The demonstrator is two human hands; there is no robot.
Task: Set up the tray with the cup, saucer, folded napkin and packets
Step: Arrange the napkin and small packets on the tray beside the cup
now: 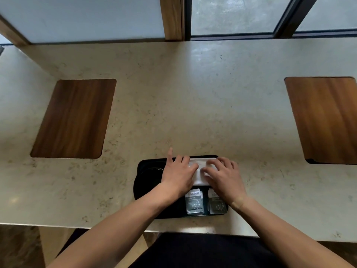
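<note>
A black tray [144, 165] lies at the near edge of the stone counter. A white folded napkin [199, 177] lies across its far right part. My left hand [178, 176] and my right hand [225, 176] both rest on the napkin with fingers bent, the left index finger pointing away. Two grey-green packets [194, 204] lie side by side at the tray's near right, the right one [217, 206] partly under my right wrist. A dark round saucer [150, 172] sits in the tray's left part, mostly hidden by my left hand. No cup shows.
The beige stone counter [193, 103] has a wooden inset panel at the left [74, 118] and another at the right [324, 120]. Windows with wood and dark frames [173, 18] stand behind the counter's far edge.
</note>
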